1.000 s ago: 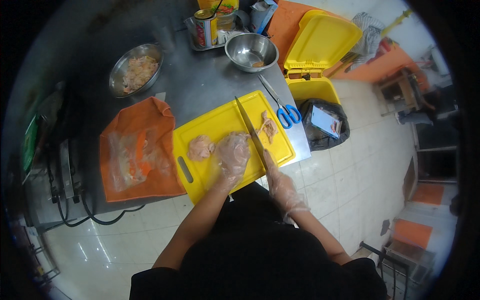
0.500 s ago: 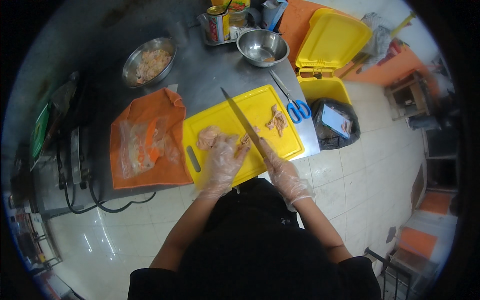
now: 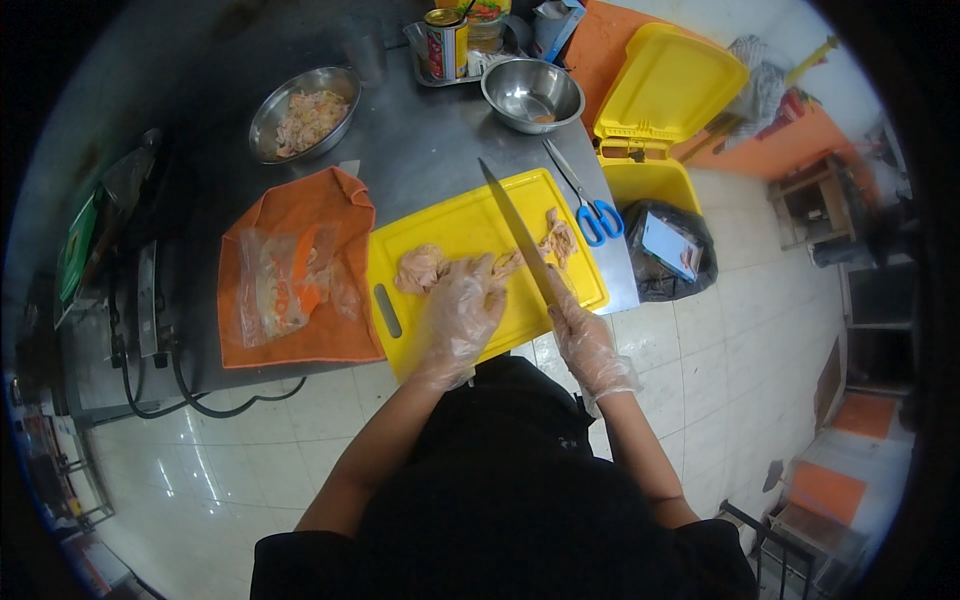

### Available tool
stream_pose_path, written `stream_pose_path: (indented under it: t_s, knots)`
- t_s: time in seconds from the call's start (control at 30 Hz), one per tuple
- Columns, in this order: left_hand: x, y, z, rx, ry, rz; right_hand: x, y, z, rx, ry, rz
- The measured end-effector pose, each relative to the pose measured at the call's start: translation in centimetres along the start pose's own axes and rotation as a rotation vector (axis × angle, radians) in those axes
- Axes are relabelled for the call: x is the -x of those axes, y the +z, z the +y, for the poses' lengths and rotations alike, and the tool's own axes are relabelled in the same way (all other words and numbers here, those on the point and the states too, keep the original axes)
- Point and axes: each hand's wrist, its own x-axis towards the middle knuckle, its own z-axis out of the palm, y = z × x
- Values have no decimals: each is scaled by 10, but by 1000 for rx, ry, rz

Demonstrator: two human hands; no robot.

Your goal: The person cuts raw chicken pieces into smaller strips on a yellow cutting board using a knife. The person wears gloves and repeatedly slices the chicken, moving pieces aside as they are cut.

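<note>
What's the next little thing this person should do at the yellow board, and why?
Probably draw the left hand back slightly before any cut: its fingers seem to be beside the small meat piece, while the right hand holds the long knife, its blade just right of that piece, over the yellow board.

The bag [image 3: 272,310] lay flat on the orange cloth [image 3: 322,198]. The scissors [image 3: 582,198], blue handles nearest the bin [image 3: 652,182], rested on the table [image 3: 415,155]. The bin stood with its lid [image 3: 680,85] raised and a black liner [image 3: 655,285] fitted. A can [image 3: 447,52] stood upright in the tray [image 3: 440,82].
</note>
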Motion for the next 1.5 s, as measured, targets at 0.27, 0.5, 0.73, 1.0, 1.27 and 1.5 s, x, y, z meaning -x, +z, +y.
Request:
stream_pose_path:
  t_s: [0.27,0.5,0.73,1.0,1.27,1.5]
  knots:
    - [13,1,-3,-131,72,-493,17,-3,4,-19,54,-23]
    - [28,-38,9,154,107,-271,23,0,3,-81,123,-62]
    - [-1,14,22,-23,-88,-197,28,4,-9,194,76,-210]
    - [10,31,18,8,-72,-111,-3,18,-13,57,59,-156]
    - [11,25,20,33,-64,-95,0,5,-37,102,103,-194]
    - [7,29,17,62,-129,-111,-21,5,-33,161,29,-230]
